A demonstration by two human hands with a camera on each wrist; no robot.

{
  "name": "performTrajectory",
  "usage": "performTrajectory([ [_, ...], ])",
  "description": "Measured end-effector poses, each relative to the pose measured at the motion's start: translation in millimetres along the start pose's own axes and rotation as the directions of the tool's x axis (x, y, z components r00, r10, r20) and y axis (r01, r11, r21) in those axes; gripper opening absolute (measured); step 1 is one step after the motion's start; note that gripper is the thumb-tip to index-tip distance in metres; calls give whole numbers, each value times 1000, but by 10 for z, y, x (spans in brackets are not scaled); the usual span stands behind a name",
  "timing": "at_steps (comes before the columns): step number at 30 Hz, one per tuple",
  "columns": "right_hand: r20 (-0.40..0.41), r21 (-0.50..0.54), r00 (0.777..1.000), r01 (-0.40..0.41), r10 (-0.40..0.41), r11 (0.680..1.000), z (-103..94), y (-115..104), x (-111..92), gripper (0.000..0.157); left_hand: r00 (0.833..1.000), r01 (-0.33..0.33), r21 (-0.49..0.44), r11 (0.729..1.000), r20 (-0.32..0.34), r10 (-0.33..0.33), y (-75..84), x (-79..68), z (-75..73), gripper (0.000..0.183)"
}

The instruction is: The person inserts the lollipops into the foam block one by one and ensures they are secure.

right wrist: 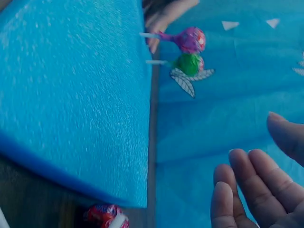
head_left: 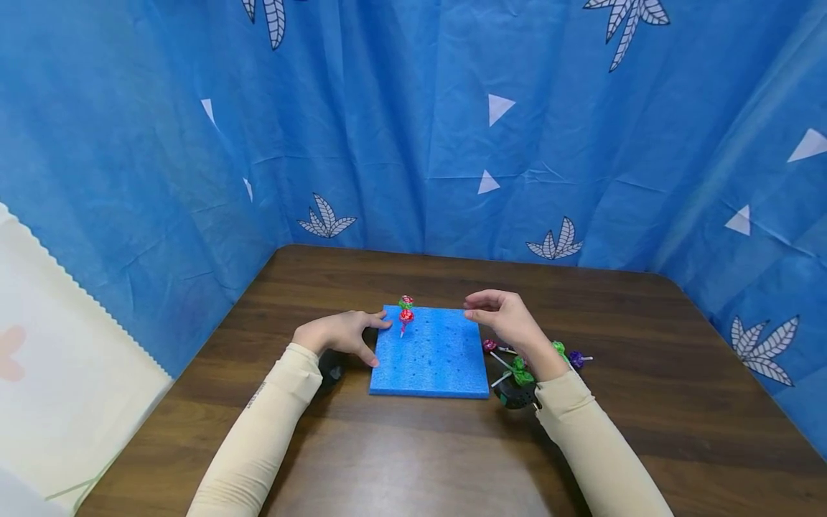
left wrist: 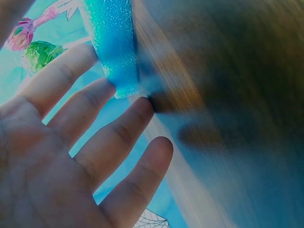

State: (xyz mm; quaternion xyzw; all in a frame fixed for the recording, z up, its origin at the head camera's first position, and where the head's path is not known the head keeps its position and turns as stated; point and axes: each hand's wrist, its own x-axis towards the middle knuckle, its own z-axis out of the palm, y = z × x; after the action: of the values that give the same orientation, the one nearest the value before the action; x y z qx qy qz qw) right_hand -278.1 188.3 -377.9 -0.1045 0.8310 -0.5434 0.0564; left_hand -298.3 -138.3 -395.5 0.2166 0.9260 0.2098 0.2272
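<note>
A blue foam board (head_left: pixel 429 362), with small holes in its top, lies on the table. Two wrapped lollipops stand stick-down near its far left corner: a pink-red one (head_left: pixel 405 316) and, just beyond, a green one (right wrist: pixel 186 64). My left hand (head_left: pixel 342 334) spreads its fairly straight fingers along the board's left side. In the left wrist view, fingertips (left wrist: pixel 105 87) appear to touch the board's edge. Above the far right corner hovers my right hand (head_left: pixel 509 321), its fingers loosely bent and nothing between them. Beneath that arm lie loose lollipops, among them a green one (head_left: pixel 522 372).
More lollipops, including a purple one (head_left: pixel 576 359) and a red one (head_left: pixel 489 346), lie right of the board. A dark object (head_left: pixel 513 395) sits under the right forearm, another (head_left: pixel 331 370) by the left wrist. A blue curtain (head_left: pixel 413 143) hangs behind the wooden table (head_left: pixel 400 452).
</note>
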Motion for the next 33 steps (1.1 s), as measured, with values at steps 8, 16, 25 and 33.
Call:
performTrajectory([
  [8,36,-11,999,-9,9,1000,-86,137,-27,41,1000,16,-23,1000,1,-16,-13,-15,24,85],
  [16,45,-64,998,-41,44,997,-178,340,-36,37,1000,13,-21,1000,-1,-13,0,-16,10,85],
  [25,63,-81,996,-60,65,995,-235,503,-36,37,1000,14,-9,1000,-2,-14,-14,-2,15,84],
  [33,88,-98,993,-72,81,993,-260,577,-33,35,1000,10,-7,1000,-5,-10,1,5,15,83],
])
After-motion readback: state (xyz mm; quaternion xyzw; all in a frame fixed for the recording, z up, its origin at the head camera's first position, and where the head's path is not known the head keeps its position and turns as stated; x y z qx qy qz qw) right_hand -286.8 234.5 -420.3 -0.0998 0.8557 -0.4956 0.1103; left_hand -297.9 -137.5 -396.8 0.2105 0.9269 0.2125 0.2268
